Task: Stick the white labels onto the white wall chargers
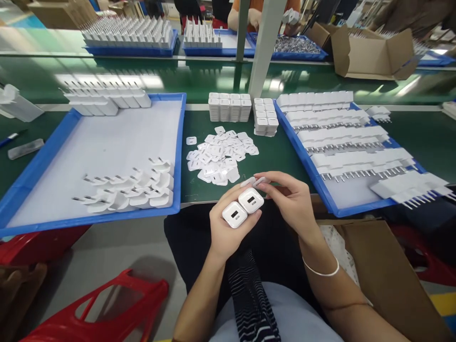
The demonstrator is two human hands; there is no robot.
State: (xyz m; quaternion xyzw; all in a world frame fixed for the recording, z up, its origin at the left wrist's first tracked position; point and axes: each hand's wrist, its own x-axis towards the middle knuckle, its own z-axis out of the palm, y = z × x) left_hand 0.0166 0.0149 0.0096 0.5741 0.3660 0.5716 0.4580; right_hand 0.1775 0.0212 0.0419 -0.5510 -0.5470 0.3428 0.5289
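My left hand (228,232) is wrapped round two white wall chargers (242,207), held side by side with their port faces turned up toward me. Each face shows one dark slot and one smaller slot. My right hand (290,197) pinches a small white cover plate (261,181) between thumb and fingertips. Another small white plate (248,182) is at my left fingertips, next to it. Beyond my hands, a loose heap of white cover plates (215,156) lies on the green table (199,190). Behind the heap stand neat stacks of plates (230,108).
A blue-rimmed tray (182,142) on the left holds chargers with pins. Another blue-rimmed tray (337,211) on the right carries rows of chargers. A white post (265,52) rises behind the stacks. Across the bench is a co-worker (254,16). A red stool (142,294) stands lower left.
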